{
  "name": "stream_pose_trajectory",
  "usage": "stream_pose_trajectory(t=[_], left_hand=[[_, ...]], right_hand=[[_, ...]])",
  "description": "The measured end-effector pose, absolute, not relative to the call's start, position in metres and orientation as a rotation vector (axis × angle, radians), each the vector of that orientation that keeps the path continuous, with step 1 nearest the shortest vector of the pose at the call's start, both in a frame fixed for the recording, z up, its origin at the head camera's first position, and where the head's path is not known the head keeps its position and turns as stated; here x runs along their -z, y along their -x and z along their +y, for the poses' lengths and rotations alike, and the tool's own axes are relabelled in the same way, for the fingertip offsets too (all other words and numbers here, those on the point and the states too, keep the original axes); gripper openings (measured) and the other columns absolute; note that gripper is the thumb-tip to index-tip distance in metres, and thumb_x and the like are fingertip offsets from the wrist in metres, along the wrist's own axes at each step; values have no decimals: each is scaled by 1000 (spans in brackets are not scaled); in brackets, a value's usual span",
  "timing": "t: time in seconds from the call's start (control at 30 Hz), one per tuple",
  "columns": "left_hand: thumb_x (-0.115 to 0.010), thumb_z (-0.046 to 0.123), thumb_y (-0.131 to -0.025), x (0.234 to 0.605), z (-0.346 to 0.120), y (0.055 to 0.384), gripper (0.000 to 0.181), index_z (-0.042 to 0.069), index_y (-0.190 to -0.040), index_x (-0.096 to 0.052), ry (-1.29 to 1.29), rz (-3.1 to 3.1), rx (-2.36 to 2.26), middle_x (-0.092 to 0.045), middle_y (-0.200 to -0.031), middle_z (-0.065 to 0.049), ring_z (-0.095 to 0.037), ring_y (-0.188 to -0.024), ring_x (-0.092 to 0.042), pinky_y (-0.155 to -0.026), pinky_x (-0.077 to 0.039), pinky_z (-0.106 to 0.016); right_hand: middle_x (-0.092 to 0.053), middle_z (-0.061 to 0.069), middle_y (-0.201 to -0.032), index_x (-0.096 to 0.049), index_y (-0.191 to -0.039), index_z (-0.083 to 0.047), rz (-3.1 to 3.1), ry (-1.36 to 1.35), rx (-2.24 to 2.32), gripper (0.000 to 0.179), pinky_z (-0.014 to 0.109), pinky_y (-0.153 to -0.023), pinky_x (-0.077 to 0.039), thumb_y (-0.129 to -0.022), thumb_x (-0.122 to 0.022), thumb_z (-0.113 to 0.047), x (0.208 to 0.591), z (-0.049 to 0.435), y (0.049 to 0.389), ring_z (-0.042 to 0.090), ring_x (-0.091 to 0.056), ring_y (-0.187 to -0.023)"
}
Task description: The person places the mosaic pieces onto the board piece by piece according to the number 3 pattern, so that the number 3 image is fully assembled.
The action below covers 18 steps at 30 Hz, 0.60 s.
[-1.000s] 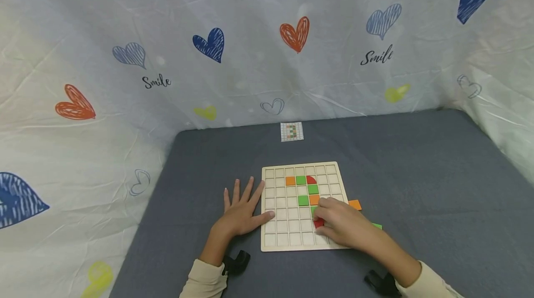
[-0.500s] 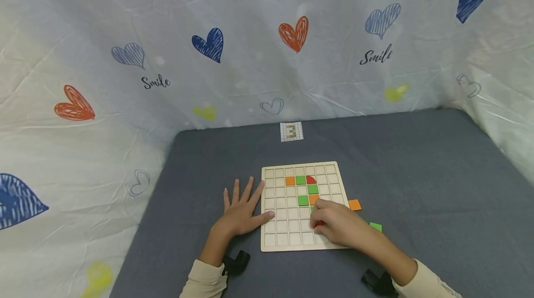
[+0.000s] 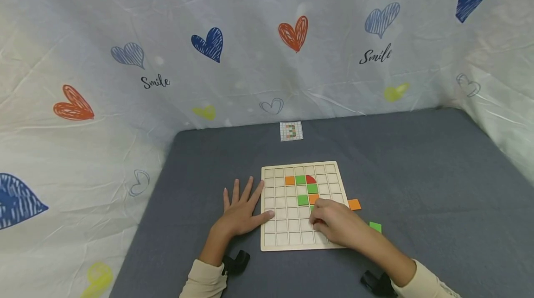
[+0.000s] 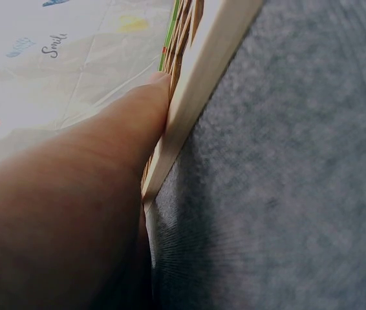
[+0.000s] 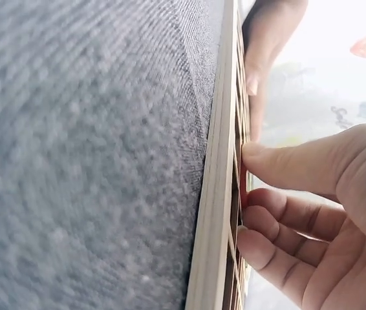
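A wooden grid board [image 3: 282, 239] lies flat on the table, with orange, green and red tiles in some of its squares. My left hand [image 3: 238, 218] rests at the board's left side, fingers spread on the cloth and thumb over the rim; the left wrist view shows that thumb [image 4: 128, 119] against the edge. Over the lower right squares, my right hand [image 3: 339, 223] has its fingers bent down. In the right wrist view its thumb and fingertips pinch a thin red tile [image 5: 244, 177] at the board's surface. From the head view this tile is hidden under the hand.
A loose orange tile [image 3: 354, 204] touches the board's right side, and a loose green tile [image 3: 375, 226] lies by the right forearm. At the table's far edge is a small pattern card [image 3: 291, 131]. A curtain printed with hearts [image 3: 293, 34] hangs behind.
My right hand has shifted slightly left over the red tile, covering it in the head view. More of the loose green tile shows. My left hand has stayed still.
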State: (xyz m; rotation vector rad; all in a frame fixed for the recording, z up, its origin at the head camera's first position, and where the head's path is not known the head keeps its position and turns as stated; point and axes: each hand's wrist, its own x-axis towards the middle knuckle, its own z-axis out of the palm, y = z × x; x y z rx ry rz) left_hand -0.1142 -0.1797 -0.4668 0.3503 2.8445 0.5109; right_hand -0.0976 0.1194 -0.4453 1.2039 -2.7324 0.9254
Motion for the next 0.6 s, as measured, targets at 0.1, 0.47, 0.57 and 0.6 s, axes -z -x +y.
stream_pose_trajectory(t=[0.1,0.47,0.57,0.6], left_hand=[[-51,73,-91,467,-180,114,93,27,-163,-15,-351,2844,-511,-3,-168,-8,-41,-149,15,-110,13,-67],[-51,72,-91,466,-179,113,92,26,-163,-16,-347,2849,-506,-3,-168,-8,-42,-149,14,-111,13,-66],[-50,74,-91,465,-179,113,93,27,-163,-15,-346,2844,-507,-3,-168,-8,-42,-149,14,-111,13,-66],[-50,74,-91,465,-179,113,93,26,-163,-16,-348,2846,-519,-3,-168,-9,-42,-149,14,-111,13,-66]], right_hand=[[-52,-14,-79,-75,-77,-18,-2743,-1203,-888,18,22,-62,-44,-81,-80,-2,444,119,98,1,-46,-68],[-45,-15,-75,-70,-76,-19,-2648,-1324,-719,18,19,-59,-39,-82,-80,-4,444,123,98,2,-42,-66],[-40,-14,-74,-70,-75,-19,-2610,-1350,-662,19,18,-57,-36,-80,-81,-4,443,123,98,3,-38,-64],[-39,-14,-73,-70,-75,-19,-2606,-1352,-644,19,18,-57,-35,-80,-81,-5,443,123,98,4,-37,-64]])
